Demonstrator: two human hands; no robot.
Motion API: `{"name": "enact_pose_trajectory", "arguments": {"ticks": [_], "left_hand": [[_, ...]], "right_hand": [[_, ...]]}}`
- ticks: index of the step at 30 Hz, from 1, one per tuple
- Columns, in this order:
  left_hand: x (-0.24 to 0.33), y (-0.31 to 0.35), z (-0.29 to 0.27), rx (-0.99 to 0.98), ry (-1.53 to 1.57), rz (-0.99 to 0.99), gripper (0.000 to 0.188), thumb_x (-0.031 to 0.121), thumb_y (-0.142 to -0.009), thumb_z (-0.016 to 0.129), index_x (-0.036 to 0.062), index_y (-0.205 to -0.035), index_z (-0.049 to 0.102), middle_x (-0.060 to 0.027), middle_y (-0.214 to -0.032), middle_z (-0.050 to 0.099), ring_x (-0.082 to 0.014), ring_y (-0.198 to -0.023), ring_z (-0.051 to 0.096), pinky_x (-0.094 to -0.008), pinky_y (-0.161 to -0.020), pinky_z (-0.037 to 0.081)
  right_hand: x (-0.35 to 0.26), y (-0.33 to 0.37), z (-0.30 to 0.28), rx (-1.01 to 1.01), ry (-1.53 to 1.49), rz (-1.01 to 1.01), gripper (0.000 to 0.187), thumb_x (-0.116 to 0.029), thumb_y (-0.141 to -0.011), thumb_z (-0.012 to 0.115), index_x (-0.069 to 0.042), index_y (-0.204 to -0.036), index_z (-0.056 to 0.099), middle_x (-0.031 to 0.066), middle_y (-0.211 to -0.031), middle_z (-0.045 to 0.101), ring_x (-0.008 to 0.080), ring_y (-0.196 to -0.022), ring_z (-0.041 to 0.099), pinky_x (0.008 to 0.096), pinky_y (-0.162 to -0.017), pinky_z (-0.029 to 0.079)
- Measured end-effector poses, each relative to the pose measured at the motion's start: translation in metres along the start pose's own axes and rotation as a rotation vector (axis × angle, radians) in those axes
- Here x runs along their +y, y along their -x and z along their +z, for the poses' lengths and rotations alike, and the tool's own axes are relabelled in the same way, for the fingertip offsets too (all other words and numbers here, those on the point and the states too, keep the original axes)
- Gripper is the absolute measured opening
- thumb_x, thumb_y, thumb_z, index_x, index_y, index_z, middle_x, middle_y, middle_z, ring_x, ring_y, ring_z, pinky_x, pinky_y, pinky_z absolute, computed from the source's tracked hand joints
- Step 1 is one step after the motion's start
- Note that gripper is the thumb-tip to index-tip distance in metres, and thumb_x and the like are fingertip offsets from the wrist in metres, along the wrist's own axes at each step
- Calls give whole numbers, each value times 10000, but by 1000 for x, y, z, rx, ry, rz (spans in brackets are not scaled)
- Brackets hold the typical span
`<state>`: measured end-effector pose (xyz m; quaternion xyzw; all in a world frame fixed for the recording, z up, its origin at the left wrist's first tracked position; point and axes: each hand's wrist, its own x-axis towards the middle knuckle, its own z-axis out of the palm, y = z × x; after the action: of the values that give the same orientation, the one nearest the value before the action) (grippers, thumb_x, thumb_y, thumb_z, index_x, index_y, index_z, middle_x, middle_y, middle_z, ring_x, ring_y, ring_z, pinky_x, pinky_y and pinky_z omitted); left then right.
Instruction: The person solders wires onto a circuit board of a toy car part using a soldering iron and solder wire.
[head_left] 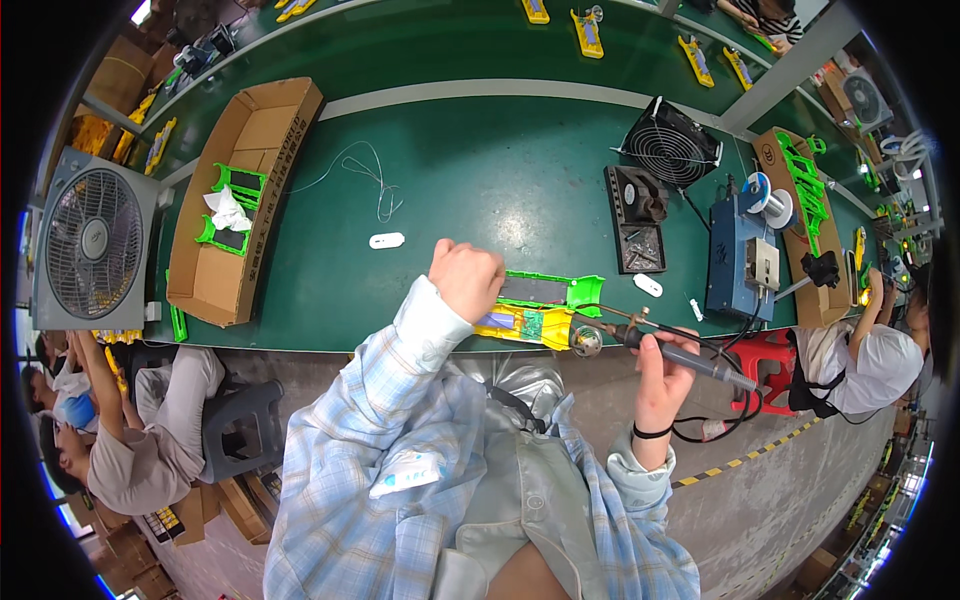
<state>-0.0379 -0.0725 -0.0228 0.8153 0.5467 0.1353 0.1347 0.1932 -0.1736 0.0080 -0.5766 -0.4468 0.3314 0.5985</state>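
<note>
My left hand (pixel 467 280) is curled closed over the left end of two long shells; what its fingers hold is hidden. The yellow shell (pixel 550 330) lies at the table's near edge, with a small green circuit board (pixel 530 324) and a purple-blue block inside. A round clear lens part (pixel 586 340) sits at its right end. Just behind it rests a green shell (pixel 584 291) with a dark strip along it. From the right, my right hand (pixel 662 380) grips the dark handle of a soldering iron (pixel 705 365), its tip pointing left toward the yellow shell.
A blue soldering station (pixel 738 255) carries a solder spool (pixel 770 203) at right, near a black fan (pixel 670 145) and iron stand (pixel 637 200). White oval pieces (pixel 387 240) and thin wire lie on the green table. A cardboard box (pixel 215 275) holds green shells. Co-workers sit both sides.
</note>
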Motion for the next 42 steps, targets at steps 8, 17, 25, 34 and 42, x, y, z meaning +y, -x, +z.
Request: {"name": "enact_pose_trajectory", "arguments": {"ticks": [8,17,25,34,42], "left_hand": [[-2,1,-17,-99,82,6,62,149,-690,628,99,-660,647,-30,-616,616,-205,-615,552,-339,-727,322],[-6,6,-5,-161,121,-62,38,115,-634,645,101,-598,643,-85,-559,590,-244,-587,569,-376,-744,316],[-5,5,-1,-102,-139,76,43,168,-643,638,136,-639,666,-41,-546,568,-200,-632,513,-337,-709,298],[7,-7,-6,-198,-329,108,59,103,-607,564,112,-572,611,-69,-554,573,-201,-653,536,-340,-724,301],[5,-7,-1,-167,-335,90,56,116,-610,568,113,-577,613,-67,-557,575,-198,-658,534,-335,-726,296]], "right_hand": [[2,11,-25,53,-103,168,218,-37,-809,583,-27,-981,447,44,-918,472,101,-759,512,219,-639,454],[25,-15,25,-172,73,-8,141,-23,-816,567,-6,-920,473,27,-833,491,70,-684,502,188,-593,435],[27,-26,62,-241,101,-30,162,-86,-782,619,14,-820,498,37,-751,484,86,-602,447,216,-530,373],[22,-33,68,-284,179,-109,181,-104,-783,626,14,-825,495,33,-753,475,79,-579,437,208,-515,370],[22,-34,69,-321,208,-122,188,-113,-775,637,14,-813,502,26,-718,488,66,-561,448,198,-507,384]]}}
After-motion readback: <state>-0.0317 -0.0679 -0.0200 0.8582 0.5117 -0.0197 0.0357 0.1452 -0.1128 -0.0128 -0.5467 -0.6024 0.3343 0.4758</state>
